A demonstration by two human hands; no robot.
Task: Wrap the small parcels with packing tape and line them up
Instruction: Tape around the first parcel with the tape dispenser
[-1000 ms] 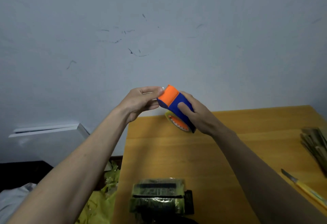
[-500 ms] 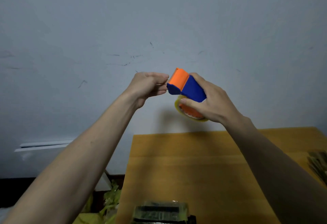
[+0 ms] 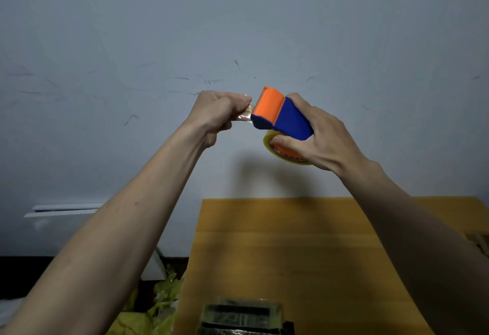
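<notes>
Left hand [image 3: 217, 112] grip pinches the tape end [image 3: 244, 117], right hand [image 3: 315, 138] grips my tape dispenser [image 3: 283, 114]. Parcel [image 3: 242, 317] sits way below on the desk [image 3: 304, 255].

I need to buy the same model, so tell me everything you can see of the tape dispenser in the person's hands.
The tape dispenser is a handheld plastic one: a blue body with an orange flap at its front end. A roll of clear, yellowish tape on an orange core sits under the body. It is held up in the air before the wall, above the wooden table, front end tilted left. The right hand grips the body and roll; the left hand pinches the loose tape end at the front.
</notes>
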